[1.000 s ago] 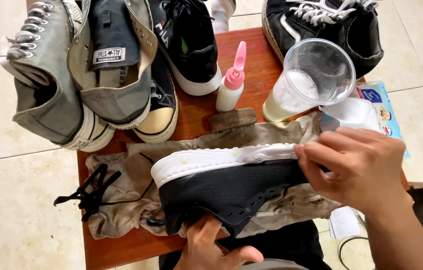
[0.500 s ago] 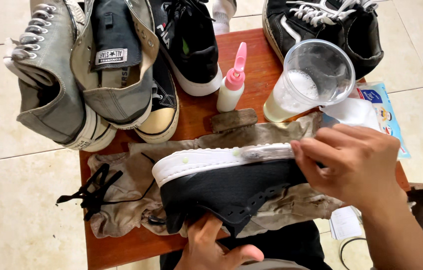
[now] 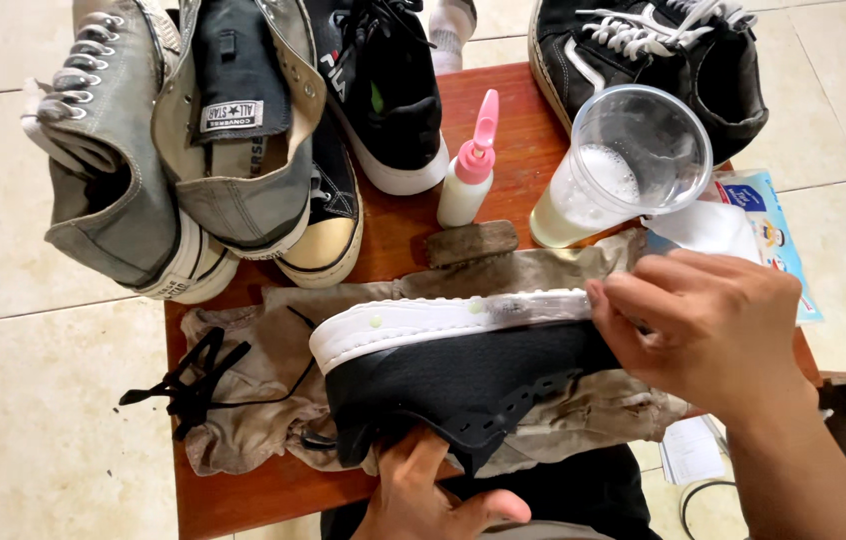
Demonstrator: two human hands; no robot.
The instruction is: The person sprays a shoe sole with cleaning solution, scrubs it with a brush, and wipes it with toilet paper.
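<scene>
Fingers of the right hand [image 3: 718, 335] are bunched and pressed down on the white sole edge of the black shoe [image 3: 463, 385], at the heel end, at about three o'clock from the shoe's middle. Whether they pinch a small cloth or tool is hidden by the knuckles; I cannot tell. The left hand [image 3: 423, 495] comes up from six o'clock, fingers curled into the shoe's opening and closed on its upper. That grip seems to be what keeps the shoe on its side, sole rim turned up, steadied against the press from the right.

The shoe lies on a stained beige rag [image 3: 263, 390] spread over a small red-brown table [image 3: 523, 175], which likely keeps grime off the wood. A loose black lace [image 3: 188, 385] trails off the rag at nine o'clock, out of the eyelets, leaving the upper bare.

Within reach at twelve o'clock stand one white squeeze bottle [image 3: 468, 170] with a pink nozzle, upright, and one dark brush block [image 3: 473, 242] lying flat just beside it. At one o'clock is one clear plastic cup [image 3: 623, 165] of foamy liquid, close to the working hand. A blue-and-white packet [image 3: 768, 235] lies under the cup's far side.

Other shoes are pushed to the table's far edge: two grey high-tops [image 3: 158, 150] and one cream-toed black shoe at eleven o'clock, one black trainer [image 3: 388, 95] at twelve, and one black low-top with white laces [image 3: 663, 50] at one o'clock. That makes five waiting, one in hand.
</scene>
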